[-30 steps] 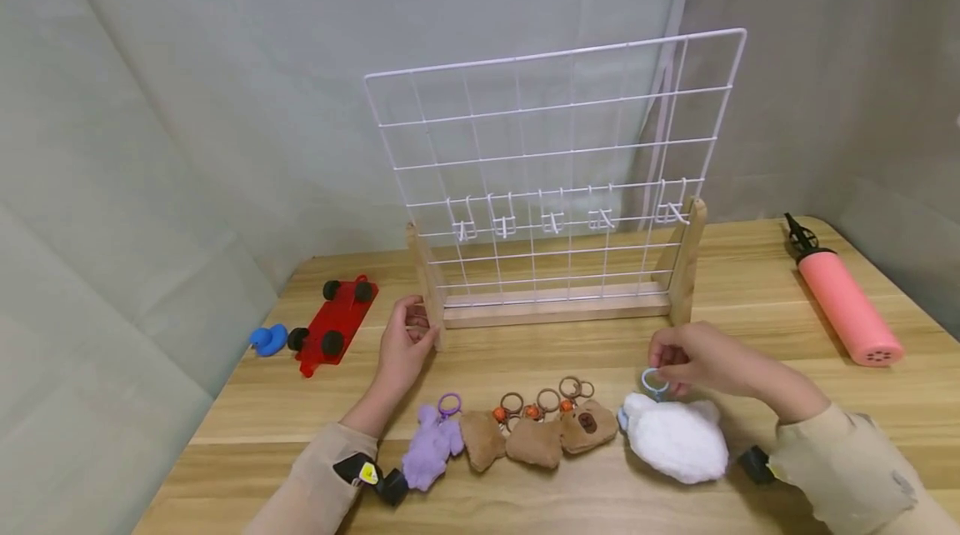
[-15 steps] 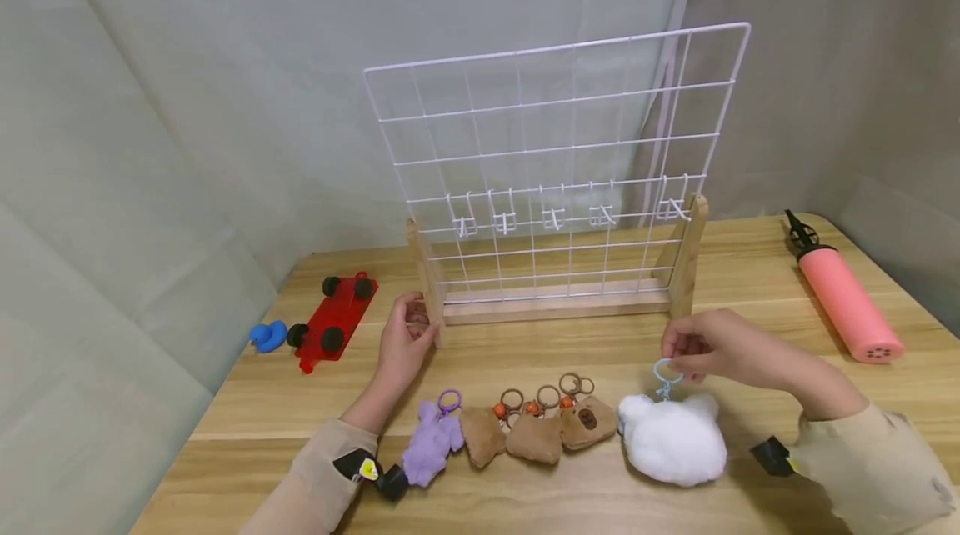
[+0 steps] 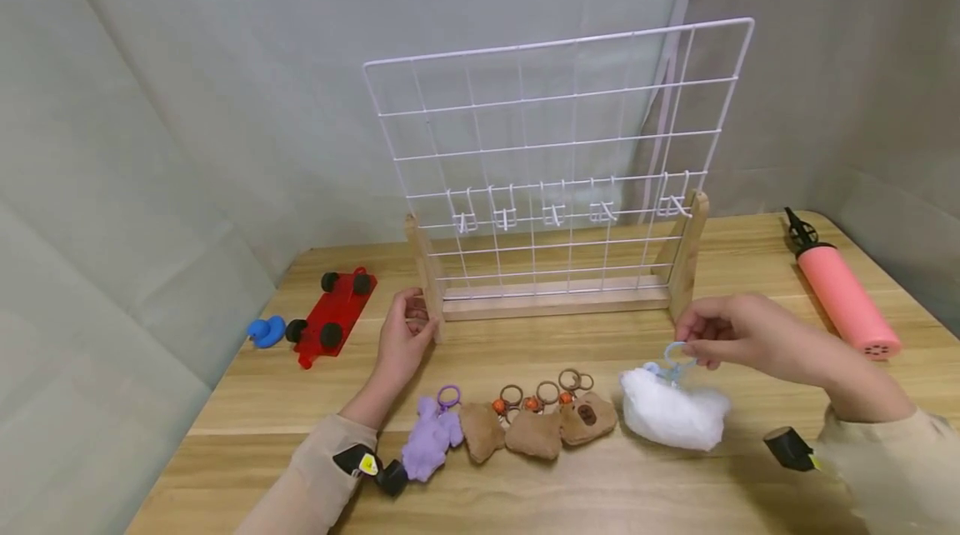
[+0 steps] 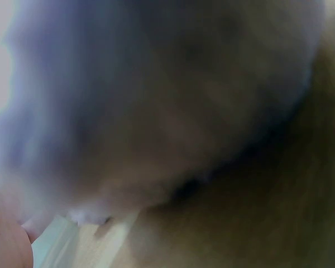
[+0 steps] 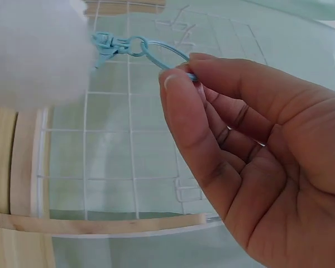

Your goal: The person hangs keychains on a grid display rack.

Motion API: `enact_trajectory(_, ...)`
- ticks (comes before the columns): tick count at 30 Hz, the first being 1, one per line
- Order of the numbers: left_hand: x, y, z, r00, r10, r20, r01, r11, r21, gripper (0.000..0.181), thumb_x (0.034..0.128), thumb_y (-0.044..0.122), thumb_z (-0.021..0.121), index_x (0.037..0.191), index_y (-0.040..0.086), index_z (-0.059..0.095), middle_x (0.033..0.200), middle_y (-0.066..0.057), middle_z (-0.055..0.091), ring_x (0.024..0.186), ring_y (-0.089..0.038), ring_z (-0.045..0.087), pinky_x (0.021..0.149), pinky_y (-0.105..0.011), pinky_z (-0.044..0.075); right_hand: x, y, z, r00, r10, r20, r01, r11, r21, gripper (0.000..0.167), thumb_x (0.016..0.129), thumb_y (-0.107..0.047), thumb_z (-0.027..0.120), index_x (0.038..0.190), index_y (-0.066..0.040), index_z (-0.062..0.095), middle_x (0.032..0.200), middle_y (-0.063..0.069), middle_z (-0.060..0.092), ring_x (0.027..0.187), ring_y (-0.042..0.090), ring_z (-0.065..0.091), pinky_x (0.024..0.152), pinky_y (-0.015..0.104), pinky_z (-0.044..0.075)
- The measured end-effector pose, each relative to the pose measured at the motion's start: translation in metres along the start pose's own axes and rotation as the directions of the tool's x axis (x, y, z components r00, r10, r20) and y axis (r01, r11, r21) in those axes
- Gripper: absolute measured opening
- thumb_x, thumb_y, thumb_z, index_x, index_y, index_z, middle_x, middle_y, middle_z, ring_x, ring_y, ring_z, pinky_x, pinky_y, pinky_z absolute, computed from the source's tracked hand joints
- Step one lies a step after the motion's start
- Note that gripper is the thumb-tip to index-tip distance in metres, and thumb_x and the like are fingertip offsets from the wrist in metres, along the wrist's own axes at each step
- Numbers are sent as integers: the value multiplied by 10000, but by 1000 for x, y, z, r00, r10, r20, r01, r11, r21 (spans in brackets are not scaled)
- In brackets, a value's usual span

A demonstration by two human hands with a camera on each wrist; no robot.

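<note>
My right hand (image 3: 738,339) pinches the light blue ring (image 5: 164,50) of a white plush keychain (image 3: 671,410) between thumb and forefinger. In the right wrist view the fluffy plush (image 5: 36,53) is partly cut off, joined to the ring by a blue clasp (image 5: 109,44). My left hand (image 3: 403,339) grips the left wooden upright (image 3: 426,277) of a white wire grid rack (image 3: 573,143), with the thumb at its front edge. Several white hooks (image 3: 553,214) hang in a row on the grid. A blurred plush-like shape mostly fills the left wrist view.
Along the front of the wooden table lie a purple plush keychain (image 3: 429,439) and brown plush keychains (image 3: 534,433) with rings. A red toy car chassis (image 3: 335,314) and a blue rubber duck (image 3: 266,331) are at left. A pink hand pump (image 3: 847,297) lies at right.
My right hand has moved up and to the right with the blue ring, and the white plush has risen and tilted with it. The left hand stays at the rack's upright.
</note>
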State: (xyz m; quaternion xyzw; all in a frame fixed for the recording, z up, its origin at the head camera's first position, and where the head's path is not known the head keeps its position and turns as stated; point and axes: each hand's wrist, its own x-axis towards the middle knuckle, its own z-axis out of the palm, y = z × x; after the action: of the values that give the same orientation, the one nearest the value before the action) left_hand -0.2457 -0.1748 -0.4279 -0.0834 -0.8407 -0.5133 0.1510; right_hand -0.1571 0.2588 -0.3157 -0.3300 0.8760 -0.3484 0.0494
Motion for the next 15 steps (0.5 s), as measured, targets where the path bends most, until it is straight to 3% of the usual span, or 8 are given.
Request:
enact_trajectory(9, 1, -2, 1, 1000, 10, -9, -10, 1000, -6, 487, 828, -81, 647, 1264, -22, 439, 1093, -231, 586, 931, -282, 579, 676, -131, 458, 0, -12, -10, 987, 9, -158, -25, 995, -100, 111, 874, -49, 664, 925, -146, 641, 782, -113, 654, 679, -10, 605, 582, 215, 526)
enact_trajectory(15, 1, -3, 1, 1000, 24, -19, -24, 1000, -2, 477, 827, -91, 640, 1257, -35, 443, 1079, -238, 588, 922, -293, 586, 677, -137, 464, 2, -11, -18, 967, -37, -250, 3, 991, -134, 173, 835, 22, 681, 912, -130, 649, 776, -103, 657, 669, -12, 605, 593, 172, 518)
